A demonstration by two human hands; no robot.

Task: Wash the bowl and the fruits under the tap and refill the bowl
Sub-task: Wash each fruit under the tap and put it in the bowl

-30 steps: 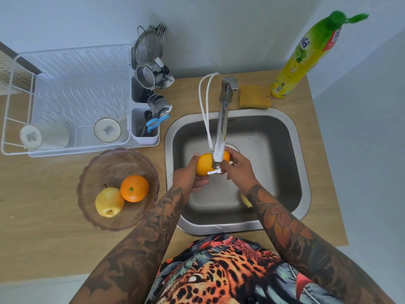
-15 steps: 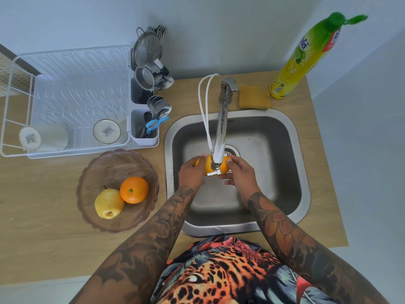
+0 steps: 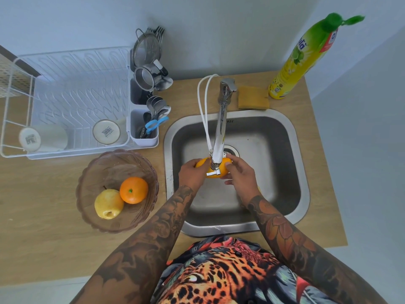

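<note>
A yellow-orange fruit (image 3: 221, 170) sits under the spout of the tap (image 3: 219, 137), above the steel sink (image 3: 287, 137). My left hand (image 3: 191, 174) grips its left side and my right hand (image 3: 241, 174) holds its right side with curled fingers. The tap spout hides the fruit's middle. On the counter to the left stands a brownish glass bowl (image 3: 105, 165) with an orange (image 3: 134, 190) and a yellow apple (image 3: 108, 203) inside. A sliver of another yellow fruit (image 3: 259, 189) peeks out behind my right wrist in the sink.
A white dish rack (image 3: 72, 93) holding two cups and a cutlery holder with utensils stands at the back left. A yellow sponge (image 3: 253, 97) and a yellow-green detergent bottle (image 3: 300, 62) sit behind the sink. White hoses (image 3: 202, 106) loop beside the tap.
Both hands have turned the fruit under the spout; my left hand now lies over its left side instead of beneath it, and my right hand has shifted slightly right.
</note>
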